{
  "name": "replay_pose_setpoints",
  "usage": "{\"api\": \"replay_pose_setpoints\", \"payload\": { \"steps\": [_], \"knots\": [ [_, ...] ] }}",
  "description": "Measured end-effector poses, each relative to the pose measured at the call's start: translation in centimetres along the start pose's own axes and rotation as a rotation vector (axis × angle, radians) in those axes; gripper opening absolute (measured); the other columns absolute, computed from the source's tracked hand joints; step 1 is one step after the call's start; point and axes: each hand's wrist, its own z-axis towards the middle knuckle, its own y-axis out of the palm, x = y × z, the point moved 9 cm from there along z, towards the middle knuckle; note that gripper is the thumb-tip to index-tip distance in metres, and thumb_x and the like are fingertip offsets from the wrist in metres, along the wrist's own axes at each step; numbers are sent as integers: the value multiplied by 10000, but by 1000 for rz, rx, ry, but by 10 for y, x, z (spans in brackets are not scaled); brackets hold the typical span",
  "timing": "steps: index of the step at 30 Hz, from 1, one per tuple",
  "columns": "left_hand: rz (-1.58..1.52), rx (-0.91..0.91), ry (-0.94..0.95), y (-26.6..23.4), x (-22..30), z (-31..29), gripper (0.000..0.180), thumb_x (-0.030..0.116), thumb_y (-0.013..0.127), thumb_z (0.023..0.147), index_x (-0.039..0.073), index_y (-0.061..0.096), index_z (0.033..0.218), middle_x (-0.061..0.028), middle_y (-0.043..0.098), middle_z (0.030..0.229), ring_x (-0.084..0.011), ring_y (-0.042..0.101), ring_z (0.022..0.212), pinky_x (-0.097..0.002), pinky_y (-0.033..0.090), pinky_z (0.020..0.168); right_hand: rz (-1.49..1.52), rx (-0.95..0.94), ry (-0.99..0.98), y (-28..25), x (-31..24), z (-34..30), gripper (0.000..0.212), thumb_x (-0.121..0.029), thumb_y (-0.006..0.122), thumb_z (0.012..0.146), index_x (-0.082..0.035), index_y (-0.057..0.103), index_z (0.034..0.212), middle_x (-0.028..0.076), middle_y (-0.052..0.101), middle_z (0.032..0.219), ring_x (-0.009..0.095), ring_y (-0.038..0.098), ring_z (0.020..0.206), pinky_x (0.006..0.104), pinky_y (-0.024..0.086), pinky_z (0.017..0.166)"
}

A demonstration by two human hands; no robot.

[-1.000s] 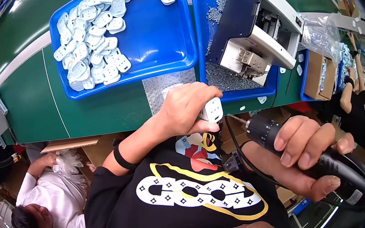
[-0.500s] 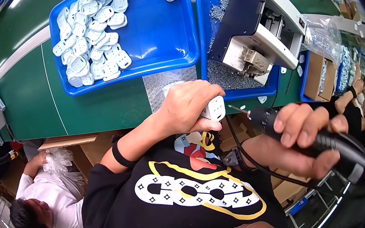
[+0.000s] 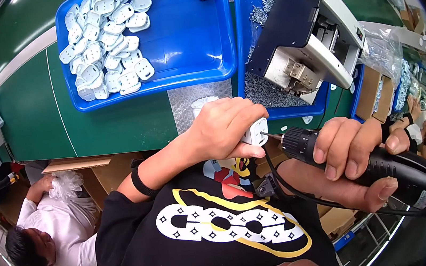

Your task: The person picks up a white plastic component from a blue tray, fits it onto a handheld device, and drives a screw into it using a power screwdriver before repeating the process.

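Observation:
My left hand point(image 3: 228, 128) is closed around a small white plastic housing point(image 3: 257, 132), whose end face with holes points to the right. My right hand point(image 3: 358, 154) grips a black electric screwdriver point(image 3: 301, 145) lying nearly level, its cord hanging below. The thin bit of the screwdriver reaches the end face of the housing, at or in one of the holes; whether a screw sits there is too small to tell. Most of the housing is hidden by my left fingers. Just beyond my left hand, a white piece point(image 3: 203, 104) lies on bubble wrap point(image 3: 184, 101).
A blue tray point(image 3: 185, 45) holds many white flat plates point(image 3: 115, 43). Right of it, a screw feeder machine point(image 3: 307, 34) stands in another blue tray point(image 3: 288, 109) among loose screws point(image 3: 266, 91). A cardboard box point(image 3: 374, 93) lies further right. A person in white point(image 3: 63, 222) sits at the left.
The screwdriver has moved left and its bit now meets the white housing, where before there was a gap. My left hand has shifted slightly right with the housing.

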Motion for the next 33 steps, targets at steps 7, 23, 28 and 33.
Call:
{"api": "replay_pose_setpoints", "payload": {
  "steps": [7,23,28,33],
  "knots": [
    [1,-12,14,-2,1,1,700,649,609,859,-26,596,1043,-134,656,871,-301,656,694,-376,524,600,15,-23,-138,4,-9,-10,418,-411,605,965,-62,459,1144,24,481,736,122,507,535,290,457,537],
    [16,-3,9,-2,-1,3,711,667,606,848,-26,609,1005,-128,641,824,-291,646,669,-366,512,574,-45,156,-35,-48,4,-6,435,-379,609,973,-68,408,1202,67,528,730,175,525,515,348,479,521],
    [-2,-28,2,1,1,3,708,673,602,848,-21,608,988,-121,636,814,-289,640,659,-367,502,560,37,75,-86,-17,-20,5,429,-392,601,968,-61,425,1178,30,500,730,127,511,522,291,448,506],
    [1,-19,4,3,1,0,697,670,597,853,-16,601,977,-114,635,814,-288,636,654,-368,499,556,77,73,-38,-14,3,8,411,-379,603,961,-54,445,1156,6,492,714,99,511,521,252,443,496]
  ]
}}
